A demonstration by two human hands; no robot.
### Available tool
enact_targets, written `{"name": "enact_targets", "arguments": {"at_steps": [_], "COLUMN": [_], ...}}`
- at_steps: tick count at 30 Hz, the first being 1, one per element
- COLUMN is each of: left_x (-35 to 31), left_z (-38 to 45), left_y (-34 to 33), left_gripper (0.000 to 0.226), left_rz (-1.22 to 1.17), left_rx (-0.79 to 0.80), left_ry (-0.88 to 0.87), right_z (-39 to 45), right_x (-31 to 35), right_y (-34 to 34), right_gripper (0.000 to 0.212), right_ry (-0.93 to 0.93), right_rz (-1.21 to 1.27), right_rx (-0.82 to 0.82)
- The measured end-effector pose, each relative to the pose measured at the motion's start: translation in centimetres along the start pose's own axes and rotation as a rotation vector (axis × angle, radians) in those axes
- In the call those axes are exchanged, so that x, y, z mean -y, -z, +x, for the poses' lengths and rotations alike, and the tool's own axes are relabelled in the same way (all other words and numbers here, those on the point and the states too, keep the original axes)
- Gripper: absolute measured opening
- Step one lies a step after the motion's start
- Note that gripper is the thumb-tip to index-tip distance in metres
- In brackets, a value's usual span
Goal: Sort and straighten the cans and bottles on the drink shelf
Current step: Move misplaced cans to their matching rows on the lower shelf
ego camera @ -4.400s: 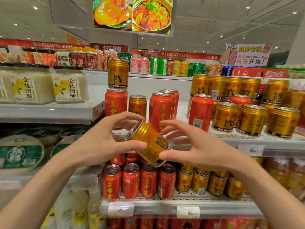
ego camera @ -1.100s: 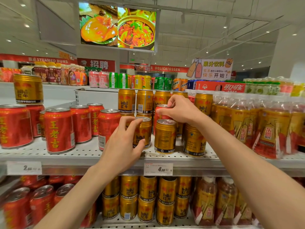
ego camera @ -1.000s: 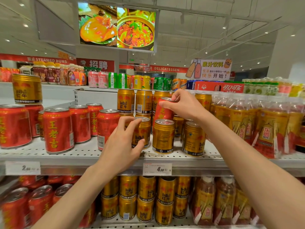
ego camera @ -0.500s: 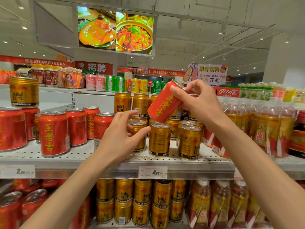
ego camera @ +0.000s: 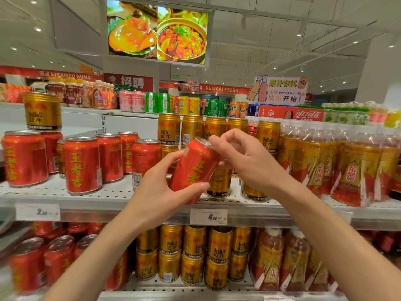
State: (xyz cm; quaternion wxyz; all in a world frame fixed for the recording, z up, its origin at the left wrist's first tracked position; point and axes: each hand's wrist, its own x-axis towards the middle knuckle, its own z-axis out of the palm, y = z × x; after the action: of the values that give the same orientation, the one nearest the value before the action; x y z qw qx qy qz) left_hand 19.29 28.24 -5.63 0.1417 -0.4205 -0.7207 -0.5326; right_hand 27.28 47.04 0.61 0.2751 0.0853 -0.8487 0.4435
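Note:
A red can with yellow characters (ego camera: 195, 168) is tilted in the air in front of the middle shelf. My left hand (ego camera: 160, 192) grips its lower body, thumb across the front. My right hand (ego camera: 245, 161) pinches its top rim. Behind it stand gold Red Bull cans (ego camera: 217, 183). More red cans (ego camera: 82, 164) stand in a group on the shelf to the left, one gold can (ego camera: 42, 111) stacked on top of them.
The white perforated shelf (ego camera: 112, 194) carries price tags (ego camera: 208, 216) on its front edge. Bottled tea in gold-and-red labels (ego camera: 355, 164) fills the right side. The lower shelf holds red cans (ego camera: 43, 263), stacked gold cans (ego camera: 193, 255) and bottles. Mixed drinks line the top shelf.
My right hand lifted the red can out from among the gold cans and brought it down toward me. My left hand left the gold can on the shelf and took hold of the red can.

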Motion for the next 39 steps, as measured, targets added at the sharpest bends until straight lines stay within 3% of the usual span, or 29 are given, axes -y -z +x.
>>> {"name": "enact_targets", "arguments": {"at_steps": [3, 5, 7, 16, 19, 22, 24, 30, 39], "left_x": [0.8, 1.3, 1.8, 2.9, 2.5, 2.2, 2.3, 3.8, 10.3], "left_z": [-1.2, -1.9, -2.3, -3.4, -4.3, -5.6, -6.6, -10.7, -15.2], "left_y": [0.3, 0.5, 0.7, 1.3, 1.4, 1.6, 1.9, 3.8, 11.6], "left_gripper": [0.068, 0.066, 0.067, 0.074, 0.069, 0.066, 0.067, 0.059, 0.068], "left_rz": [-0.002, 0.0, -0.005, -0.002, -0.03, -0.037, -0.045, -0.081, -0.209], "left_rx": [-0.043, -0.07, -0.095, -0.158, -0.156, -0.175, -0.189, -0.234, -0.239], "left_ry": [0.055, 0.083, 0.111, 0.181, 0.198, 0.224, 0.255, 0.313, 0.389], "right_z": [0.0, -0.3, -0.5, 0.4, 0.0, -1.4, -3.1, -9.4, -12.8], "right_x": [-1.6, -3.0, -4.4, -6.8, -7.1, -6.5, -5.9, -5.8, -5.6], "right_y": [0.6, 0.4, -0.2, -1.6, -1.5, -1.8, -2.8, -7.6, -18.6], "right_gripper": [0.031, 0.054, 0.076, 0.08, 0.083, 0.07, 0.059, 0.029, 0.018], "right_ry": [0.141, 0.198, 0.186, 0.222, 0.303, 0.409, 0.386, -0.035, -0.382], "right_rz": [-0.435, -0.822, -1.058, -1.276, -1.195, -0.861, -0.618, -0.138, -0.013], "right_rx": [-0.05, 0.001, 0.062, -0.084, -0.113, -0.156, -0.175, -0.16, -0.267]}}
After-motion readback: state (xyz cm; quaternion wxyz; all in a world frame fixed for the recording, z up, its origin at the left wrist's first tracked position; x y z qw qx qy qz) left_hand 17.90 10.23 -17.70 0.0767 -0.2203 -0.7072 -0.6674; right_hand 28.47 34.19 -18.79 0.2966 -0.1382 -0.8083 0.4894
